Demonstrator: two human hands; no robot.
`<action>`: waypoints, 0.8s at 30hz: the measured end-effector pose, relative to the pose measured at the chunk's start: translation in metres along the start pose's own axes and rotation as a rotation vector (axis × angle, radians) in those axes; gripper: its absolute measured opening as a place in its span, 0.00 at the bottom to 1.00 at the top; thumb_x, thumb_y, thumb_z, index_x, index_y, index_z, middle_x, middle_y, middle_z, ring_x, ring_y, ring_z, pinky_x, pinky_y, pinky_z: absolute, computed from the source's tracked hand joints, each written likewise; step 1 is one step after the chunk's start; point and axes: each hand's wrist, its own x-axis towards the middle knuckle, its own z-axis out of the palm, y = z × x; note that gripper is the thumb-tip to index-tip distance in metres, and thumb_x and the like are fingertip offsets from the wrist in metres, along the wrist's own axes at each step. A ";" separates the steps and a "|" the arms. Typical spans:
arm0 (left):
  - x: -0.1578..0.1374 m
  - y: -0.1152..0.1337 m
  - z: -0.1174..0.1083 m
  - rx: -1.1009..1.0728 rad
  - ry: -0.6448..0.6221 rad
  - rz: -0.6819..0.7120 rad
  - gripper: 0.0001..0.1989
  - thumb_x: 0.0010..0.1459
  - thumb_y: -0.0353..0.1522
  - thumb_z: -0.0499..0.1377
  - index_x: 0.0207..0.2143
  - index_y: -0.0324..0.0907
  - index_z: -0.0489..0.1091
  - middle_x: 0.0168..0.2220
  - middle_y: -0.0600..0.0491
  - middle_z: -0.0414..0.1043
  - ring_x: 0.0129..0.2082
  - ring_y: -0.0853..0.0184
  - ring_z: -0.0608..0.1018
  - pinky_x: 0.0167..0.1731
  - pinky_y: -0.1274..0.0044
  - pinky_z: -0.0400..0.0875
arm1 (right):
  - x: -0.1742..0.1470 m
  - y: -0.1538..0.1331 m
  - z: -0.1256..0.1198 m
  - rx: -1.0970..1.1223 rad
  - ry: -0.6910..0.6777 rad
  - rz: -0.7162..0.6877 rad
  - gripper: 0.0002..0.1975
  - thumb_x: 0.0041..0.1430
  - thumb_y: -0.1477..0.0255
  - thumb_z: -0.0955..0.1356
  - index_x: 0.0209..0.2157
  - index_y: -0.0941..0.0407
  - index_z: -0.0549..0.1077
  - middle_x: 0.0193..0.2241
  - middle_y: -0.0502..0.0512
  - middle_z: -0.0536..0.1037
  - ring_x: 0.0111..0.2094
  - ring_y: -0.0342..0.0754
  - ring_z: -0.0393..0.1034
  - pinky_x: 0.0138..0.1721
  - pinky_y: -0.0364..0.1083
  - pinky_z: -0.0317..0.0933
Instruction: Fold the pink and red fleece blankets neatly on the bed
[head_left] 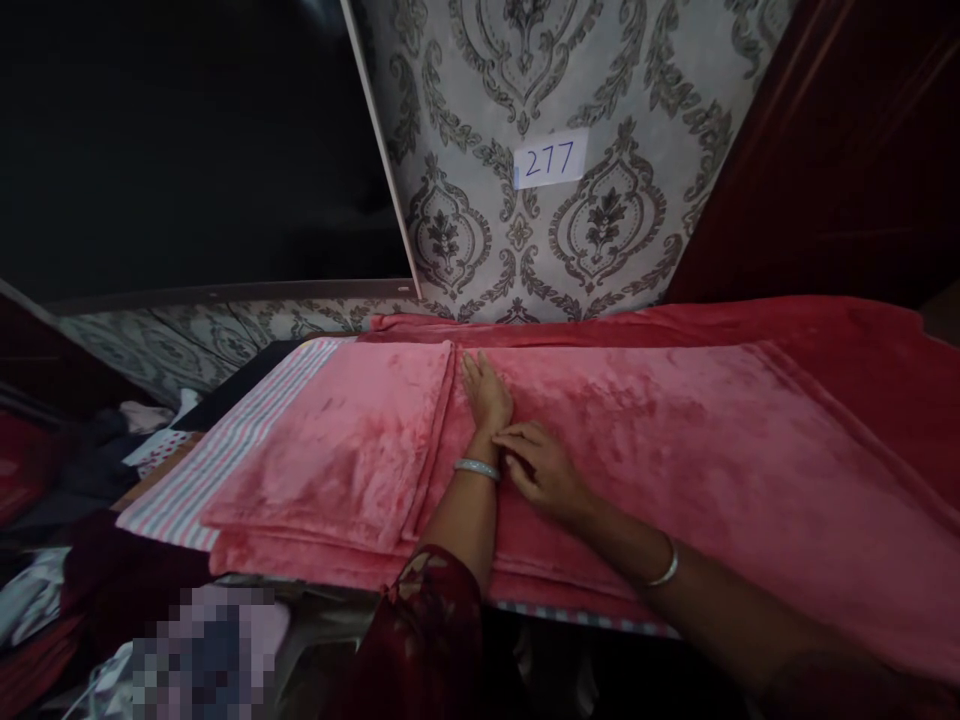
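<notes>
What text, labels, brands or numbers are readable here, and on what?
"277": handwritten in blue on a white paper slip on the patterned wallpaper.
Too small to read: a pale mark at the lower right of the dark screen's frame; can't tell if it is lettering.
No lettering visible on the pink blanket.
</notes>
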 end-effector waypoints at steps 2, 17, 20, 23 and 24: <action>0.000 0.001 0.000 0.006 -0.001 -0.015 0.38 0.58 0.24 0.55 0.71 0.33 0.50 0.75 0.37 0.35 0.74 0.54 0.39 0.72 0.60 0.40 | 0.000 0.000 -0.002 0.019 0.010 0.002 0.18 0.63 0.80 0.63 0.50 0.52 0.76 0.39 0.58 0.77 0.41 0.50 0.72 0.43 0.52 0.72; -0.001 0.003 -0.001 0.037 -0.005 -0.023 0.39 0.56 0.21 0.55 0.70 0.37 0.51 0.75 0.40 0.38 0.75 0.55 0.41 0.72 0.61 0.42 | -0.001 0.001 0.000 -0.038 0.011 0.025 0.23 0.60 0.79 0.64 0.56 0.54 0.72 0.49 0.62 0.74 0.51 0.55 0.69 0.53 0.58 0.68; -0.002 0.003 -0.002 0.017 -0.002 -0.004 0.40 0.55 0.21 0.54 0.70 0.38 0.52 0.75 0.41 0.37 0.75 0.57 0.40 0.72 0.63 0.42 | -0.002 -0.002 0.000 -0.028 -0.021 -0.007 0.23 0.60 0.79 0.64 0.56 0.55 0.72 0.48 0.63 0.74 0.50 0.55 0.69 0.51 0.58 0.69; -0.003 0.003 -0.002 0.007 0.015 0.007 0.39 0.56 0.20 0.53 0.71 0.38 0.52 0.75 0.42 0.37 0.75 0.58 0.40 0.71 0.62 0.43 | -0.003 -0.005 -0.001 0.096 -0.042 -0.032 0.18 0.63 0.78 0.63 0.51 0.52 0.75 0.42 0.59 0.76 0.43 0.51 0.72 0.45 0.51 0.72; -0.003 0.003 -0.001 0.003 0.016 0.004 0.39 0.56 0.20 0.52 0.71 0.39 0.52 0.75 0.43 0.38 0.75 0.58 0.40 0.71 0.62 0.43 | -0.003 -0.006 -0.001 0.106 -0.036 -0.022 0.17 0.64 0.78 0.63 0.51 0.51 0.75 0.42 0.59 0.76 0.43 0.50 0.72 0.45 0.51 0.72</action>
